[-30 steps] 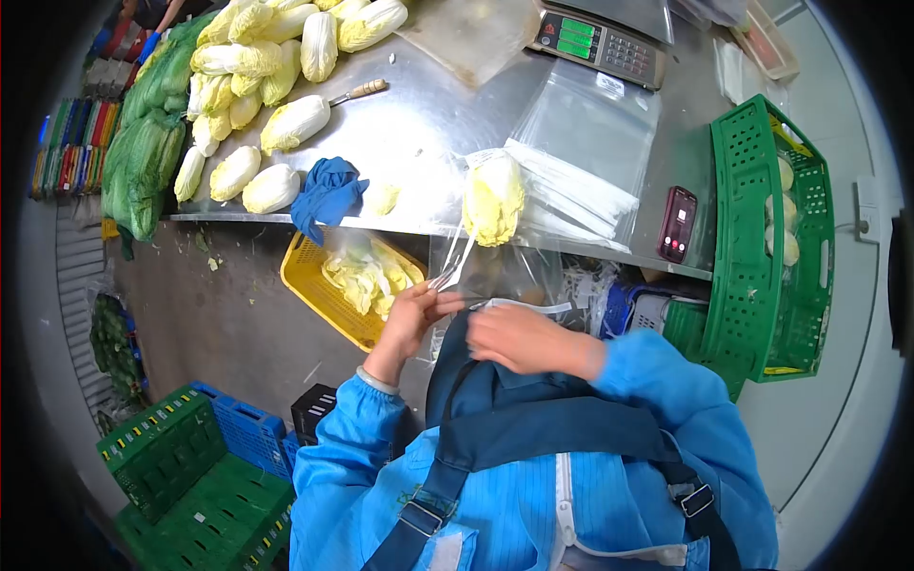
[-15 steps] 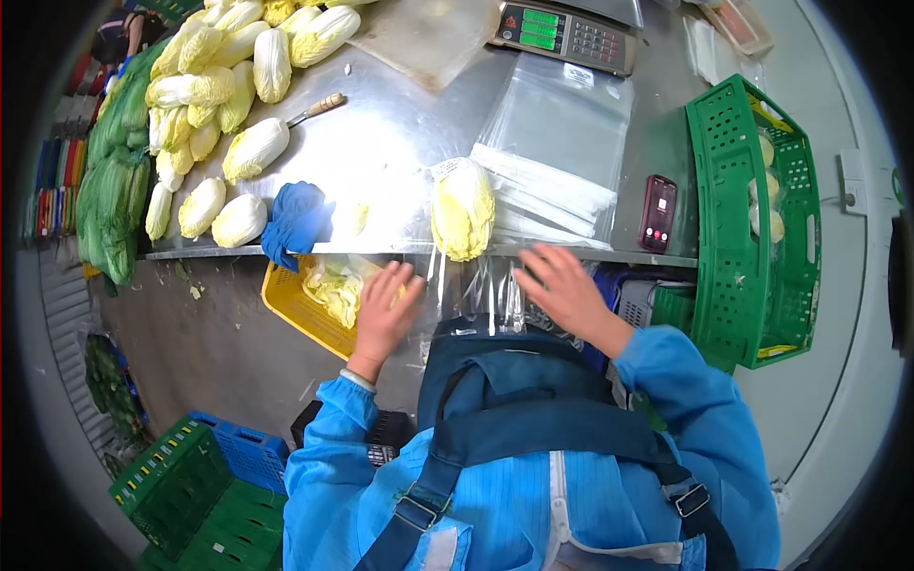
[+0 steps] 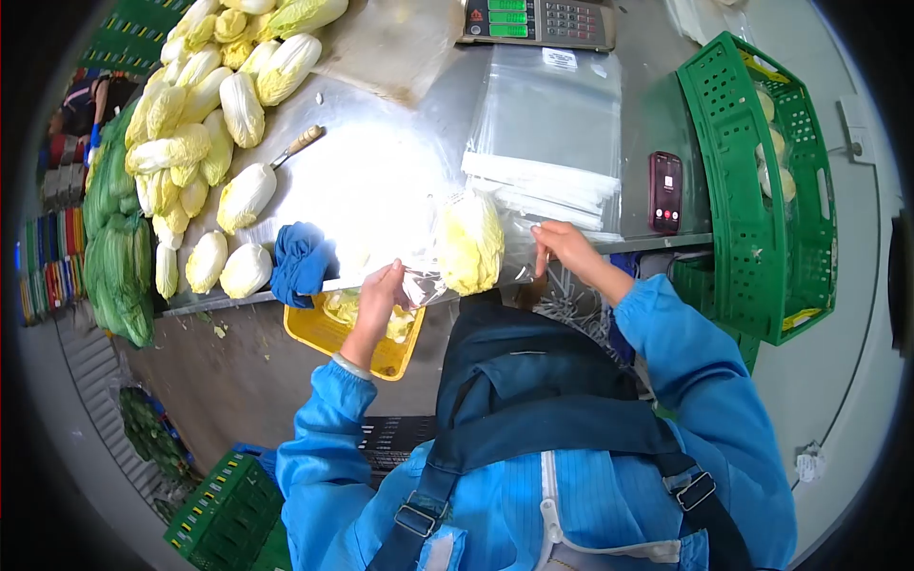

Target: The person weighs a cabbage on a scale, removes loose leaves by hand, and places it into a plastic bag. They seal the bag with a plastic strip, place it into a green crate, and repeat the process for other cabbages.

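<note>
A yellow-white napa cabbage (image 3: 470,246) lies at the table's front edge, inside a clear plastic bag (image 3: 424,285) whose loose film spreads out to both sides. My left hand (image 3: 381,290) pinches the film left of the cabbage, fingers pressed together. On the other side, my right hand (image 3: 562,250) has its thumb and fingertips closed on the bag's right edge. Just behind the cabbage lies a stack of flat clear bags (image 3: 547,133). A crumpled blue cloth (image 3: 301,264) rests left of my left hand.
Cabbages (image 3: 195,124) are heaped at the back left near a wooden-handled knife (image 3: 298,146). A scale (image 3: 541,21) stands at the back, a phone (image 3: 665,193) and green crate (image 3: 702,105) on the right. A yellow basket (image 3: 388,369) with leaves sits below the table edge.
My hands were spread open above the bag's film; now both pinch it at either side. The film is drawn outward beside the cabbage. The whole view has shifted slightly.
</note>
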The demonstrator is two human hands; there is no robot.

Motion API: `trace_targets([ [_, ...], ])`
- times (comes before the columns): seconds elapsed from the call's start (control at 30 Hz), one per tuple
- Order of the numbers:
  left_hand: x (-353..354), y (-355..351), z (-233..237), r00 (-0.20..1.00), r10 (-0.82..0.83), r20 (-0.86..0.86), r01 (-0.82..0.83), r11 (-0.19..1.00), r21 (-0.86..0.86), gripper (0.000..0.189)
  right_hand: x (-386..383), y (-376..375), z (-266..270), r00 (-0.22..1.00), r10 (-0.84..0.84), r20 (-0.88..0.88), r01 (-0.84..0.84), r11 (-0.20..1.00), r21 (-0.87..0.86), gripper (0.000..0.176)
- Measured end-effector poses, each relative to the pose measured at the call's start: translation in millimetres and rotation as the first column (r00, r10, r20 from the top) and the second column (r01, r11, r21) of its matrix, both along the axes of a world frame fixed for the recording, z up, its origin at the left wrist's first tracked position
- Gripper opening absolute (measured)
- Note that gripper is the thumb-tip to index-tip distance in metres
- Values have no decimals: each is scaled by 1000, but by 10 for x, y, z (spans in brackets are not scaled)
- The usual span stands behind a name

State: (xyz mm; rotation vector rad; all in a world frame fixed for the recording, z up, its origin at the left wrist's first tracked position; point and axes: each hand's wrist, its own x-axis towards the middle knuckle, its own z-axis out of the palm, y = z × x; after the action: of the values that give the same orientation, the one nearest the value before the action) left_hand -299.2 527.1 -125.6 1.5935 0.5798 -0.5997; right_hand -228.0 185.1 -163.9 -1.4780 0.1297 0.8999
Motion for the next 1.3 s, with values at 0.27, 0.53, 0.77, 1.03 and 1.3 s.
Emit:
trace_targets([
  [0.27, 63, -297, -334, 996, 76, -39, -71, 990, 121, 32, -87, 201, 51, 982, -11, 190, 122, 803, -584, 31],
  [0.53, 108, -317, -306, 996, 43, -75, -23, 968, 249, 19, -308, 998, 555, 95, 719, 688, 17, 690, -724, 47],
  [0.77, 770, -157, -89, 567, -698, 438, 290, 666, 687, 64, 215, 871, 561, 455, 402, 794, 4, 891, -453, 59],
  [1.03, 1349, -601, 653, 920, -282, 271, 382, 799, -465, 84, 743, -61, 1517, 891, -359, -277, 452, 757, 472, 70],
  [1.3, 1693, -2536, 1177, 792, -278, 544, 451, 867, -213, 74, 635, -939, 2106, 695, -653, 300, 651, 749, 123, 91],
])
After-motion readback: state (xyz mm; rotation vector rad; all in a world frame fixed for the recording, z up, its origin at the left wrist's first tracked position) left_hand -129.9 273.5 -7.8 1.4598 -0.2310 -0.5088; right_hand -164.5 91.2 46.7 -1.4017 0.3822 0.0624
